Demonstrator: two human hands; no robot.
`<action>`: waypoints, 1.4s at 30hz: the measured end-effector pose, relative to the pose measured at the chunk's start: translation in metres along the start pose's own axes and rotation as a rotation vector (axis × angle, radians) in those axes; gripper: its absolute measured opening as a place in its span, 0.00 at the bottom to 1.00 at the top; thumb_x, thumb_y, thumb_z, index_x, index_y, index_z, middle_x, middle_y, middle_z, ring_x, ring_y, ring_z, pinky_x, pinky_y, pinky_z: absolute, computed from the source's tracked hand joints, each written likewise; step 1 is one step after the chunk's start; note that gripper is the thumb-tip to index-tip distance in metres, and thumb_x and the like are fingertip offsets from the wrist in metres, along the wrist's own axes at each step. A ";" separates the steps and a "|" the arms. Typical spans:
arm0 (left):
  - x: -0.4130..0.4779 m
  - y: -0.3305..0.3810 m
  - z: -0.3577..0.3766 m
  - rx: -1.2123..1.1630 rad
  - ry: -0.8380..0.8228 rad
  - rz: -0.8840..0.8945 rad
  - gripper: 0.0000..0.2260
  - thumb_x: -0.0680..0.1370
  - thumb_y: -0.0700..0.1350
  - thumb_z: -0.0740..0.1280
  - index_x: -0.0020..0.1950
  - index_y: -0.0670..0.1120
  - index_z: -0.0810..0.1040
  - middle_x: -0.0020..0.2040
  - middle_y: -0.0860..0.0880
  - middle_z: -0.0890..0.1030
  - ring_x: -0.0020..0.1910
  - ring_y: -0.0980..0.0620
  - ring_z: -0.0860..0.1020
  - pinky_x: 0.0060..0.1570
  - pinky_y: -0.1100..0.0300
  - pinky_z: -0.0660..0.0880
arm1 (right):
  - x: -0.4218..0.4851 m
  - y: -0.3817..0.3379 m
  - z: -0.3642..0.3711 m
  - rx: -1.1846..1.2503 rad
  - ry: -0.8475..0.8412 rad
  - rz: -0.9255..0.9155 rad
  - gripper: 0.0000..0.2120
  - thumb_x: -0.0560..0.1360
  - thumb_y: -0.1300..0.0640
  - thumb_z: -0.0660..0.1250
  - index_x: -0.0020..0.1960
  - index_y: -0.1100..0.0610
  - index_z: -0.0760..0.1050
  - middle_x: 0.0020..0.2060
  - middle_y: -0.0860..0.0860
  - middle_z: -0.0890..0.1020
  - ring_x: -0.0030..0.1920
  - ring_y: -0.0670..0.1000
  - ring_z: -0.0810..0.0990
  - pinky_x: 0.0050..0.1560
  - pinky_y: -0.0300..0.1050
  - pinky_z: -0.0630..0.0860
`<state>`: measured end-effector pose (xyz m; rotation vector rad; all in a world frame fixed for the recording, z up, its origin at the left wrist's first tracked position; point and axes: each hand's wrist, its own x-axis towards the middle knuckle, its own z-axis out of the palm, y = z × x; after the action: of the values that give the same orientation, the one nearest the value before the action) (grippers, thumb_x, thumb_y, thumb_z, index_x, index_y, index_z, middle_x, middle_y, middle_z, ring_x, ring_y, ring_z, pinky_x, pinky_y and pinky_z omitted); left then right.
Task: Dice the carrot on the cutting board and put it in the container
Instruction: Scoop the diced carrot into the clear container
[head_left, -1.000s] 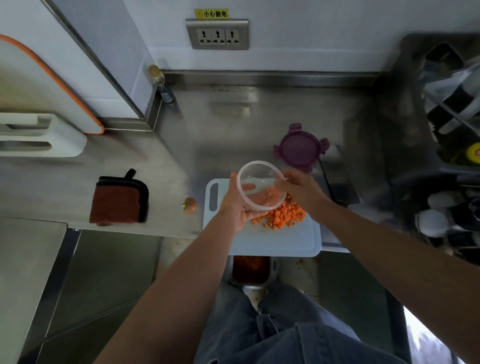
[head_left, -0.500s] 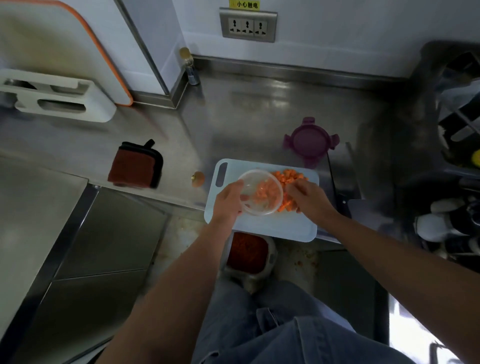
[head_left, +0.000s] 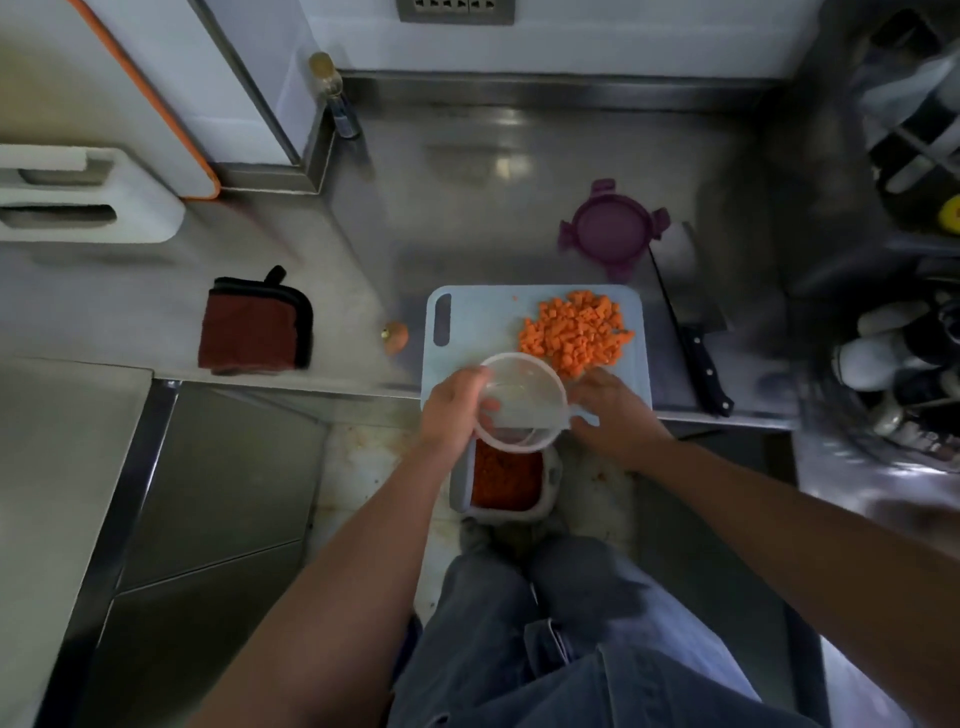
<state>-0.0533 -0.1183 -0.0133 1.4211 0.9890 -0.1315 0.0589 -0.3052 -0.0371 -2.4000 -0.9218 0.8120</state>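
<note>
Just past my right hand — diced carrot, heaped.
Left hand grips the container; right, relaxed, should sweep cubes in low.

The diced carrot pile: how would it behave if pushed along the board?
The diced carrot likely spreads, not moving as one: it is loose cubes. Some may fall off the cutting board; the pile lies near its right edge.

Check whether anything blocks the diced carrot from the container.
Nothing visible. The diced carrot lies just beyond the container on the cutting board; left hand holds the container, right hand sits beside it.
</note>
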 end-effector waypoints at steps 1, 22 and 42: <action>-0.003 -0.002 -0.005 0.066 -0.070 0.031 0.16 0.78 0.57 0.62 0.55 0.50 0.82 0.43 0.44 0.86 0.41 0.46 0.83 0.41 0.52 0.77 | 0.000 -0.002 0.001 0.008 0.034 0.024 0.11 0.74 0.62 0.67 0.57 0.58 0.80 0.54 0.52 0.73 0.54 0.52 0.74 0.56 0.48 0.73; -0.011 -0.031 0.007 0.259 -0.216 -0.165 0.17 0.82 0.55 0.51 0.60 0.50 0.76 0.50 0.44 0.82 0.48 0.45 0.81 0.41 0.53 0.78 | -0.036 0.003 0.025 -0.085 0.185 0.022 0.20 0.74 0.62 0.66 0.66 0.56 0.76 0.72 0.53 0.70 0.70 0.56 0.67 0.72 0.55 0.64; 0.001 -0.060 0.050 0.033 -0.315 -0.416 0.16 0.81 0.52 0.60 0.65 0.47 0.73 0.58 0.38 0.80 0.50 0.40 0.83 0.35 0.56 0.80 | -0.007 0.030 0.018 -0.257 0.201 -0.366 0.24 0.62 0.72 0.77 0.57 0.61 0.82 0.60 0.61 0.80 0.57 0.63 0.80 0.50 0.61 0.80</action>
<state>-0.0658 -0.1733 -0.0673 1.1616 1.0074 -0.6604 0.0566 -0.3268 -0.0646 -2.3573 -1.3944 0.3263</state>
